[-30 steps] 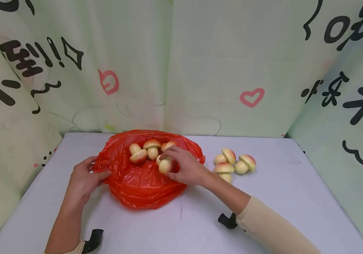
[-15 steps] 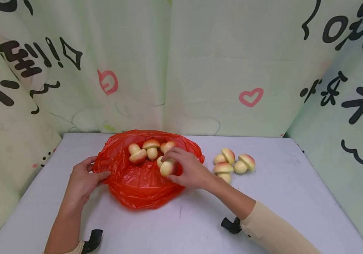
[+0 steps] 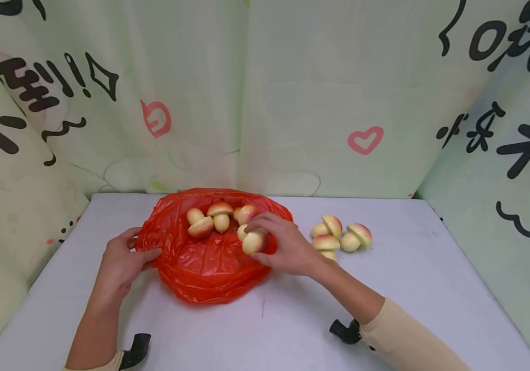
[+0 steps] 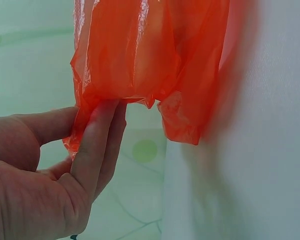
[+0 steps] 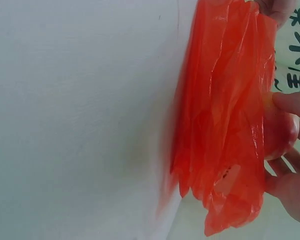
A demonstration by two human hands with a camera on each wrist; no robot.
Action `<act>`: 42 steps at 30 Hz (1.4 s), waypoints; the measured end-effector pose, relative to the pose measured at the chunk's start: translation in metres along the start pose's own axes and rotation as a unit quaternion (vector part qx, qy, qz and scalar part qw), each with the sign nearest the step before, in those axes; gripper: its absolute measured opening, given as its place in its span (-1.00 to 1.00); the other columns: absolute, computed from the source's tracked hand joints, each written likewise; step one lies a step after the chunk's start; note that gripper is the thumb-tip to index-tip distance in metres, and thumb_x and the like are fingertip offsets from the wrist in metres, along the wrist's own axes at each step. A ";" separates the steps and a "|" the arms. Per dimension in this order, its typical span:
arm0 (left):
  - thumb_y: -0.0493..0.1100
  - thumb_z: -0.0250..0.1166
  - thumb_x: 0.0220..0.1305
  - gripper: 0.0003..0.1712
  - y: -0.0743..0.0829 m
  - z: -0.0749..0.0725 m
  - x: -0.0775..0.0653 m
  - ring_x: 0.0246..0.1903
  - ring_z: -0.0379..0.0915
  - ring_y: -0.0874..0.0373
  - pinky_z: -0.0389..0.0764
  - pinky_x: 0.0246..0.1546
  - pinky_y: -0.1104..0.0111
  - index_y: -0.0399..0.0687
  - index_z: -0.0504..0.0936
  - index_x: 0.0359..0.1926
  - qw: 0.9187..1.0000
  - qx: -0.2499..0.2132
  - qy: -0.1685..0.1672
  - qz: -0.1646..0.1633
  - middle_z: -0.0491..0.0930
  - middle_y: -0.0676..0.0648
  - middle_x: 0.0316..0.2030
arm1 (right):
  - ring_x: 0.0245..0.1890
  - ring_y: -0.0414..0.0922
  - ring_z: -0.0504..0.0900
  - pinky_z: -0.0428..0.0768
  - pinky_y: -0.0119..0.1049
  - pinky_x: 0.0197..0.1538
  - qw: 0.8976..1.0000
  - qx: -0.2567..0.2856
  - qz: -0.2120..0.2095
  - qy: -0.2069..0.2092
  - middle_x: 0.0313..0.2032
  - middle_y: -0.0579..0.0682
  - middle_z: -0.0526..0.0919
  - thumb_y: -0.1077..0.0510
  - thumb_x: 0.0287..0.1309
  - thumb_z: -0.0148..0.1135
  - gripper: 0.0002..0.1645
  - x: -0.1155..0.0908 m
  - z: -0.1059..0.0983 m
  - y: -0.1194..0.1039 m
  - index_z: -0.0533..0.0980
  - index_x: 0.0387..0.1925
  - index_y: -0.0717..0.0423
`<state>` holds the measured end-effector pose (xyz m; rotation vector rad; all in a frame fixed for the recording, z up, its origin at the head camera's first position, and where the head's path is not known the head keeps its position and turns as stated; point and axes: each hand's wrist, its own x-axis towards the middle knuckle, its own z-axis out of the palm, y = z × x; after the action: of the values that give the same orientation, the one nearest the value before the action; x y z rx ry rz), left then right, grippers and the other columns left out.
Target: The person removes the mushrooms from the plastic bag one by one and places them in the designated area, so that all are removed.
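Observation:
A red plastic bag lies spread on the white table with its mouth facing up. My left hand holds the bag's left edge between thumb and fingers; the left wrist view shows the thin red plastic between them. Over the right side of the bag's mouth, my right hand grips a toy-like mushroom with a pale stem and a reddish cap. In the right wrist view that mushroom shows beside the bag's rim. Several similar mushrooms lie inside the bag, toward the back.
Right of the bag, three more mushrooms lie close together on the white table. A pale green printed curtain surrounds the table's back and sides. Black wrist mounts sit by both sleeves.
My right hand has shifted a little to the right with the mushroom, toward the bag's right rim. The left hand keeps its place on the bag's edge.

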<state>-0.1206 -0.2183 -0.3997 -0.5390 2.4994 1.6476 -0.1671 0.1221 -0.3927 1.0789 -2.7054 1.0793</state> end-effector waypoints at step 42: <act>-0.23 0.36 0.41 -0.10 0.001 -0.002 -0.002 0.15 0.53 -0.20 0.79 -0.16 0.32 -0.21 0.11 0.61 1.000 -0.008 0.001 0.002 0.32 -0.41 0.37 | 0.14 -0.13 0.60 0.71 -0.19 0.06 0.995 -0.012 0.039 0.087 0.15 -0.16 0.63 0.21 0.01 0.63 -0.39 -0.060 -0.054 0.022 0.62 0.12 -0.18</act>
<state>-0.1192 -0.2197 -0.3976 -0.5385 2.4917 1.6699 -0.1463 0.2023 -0.3813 0.8390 -2.6339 1.0942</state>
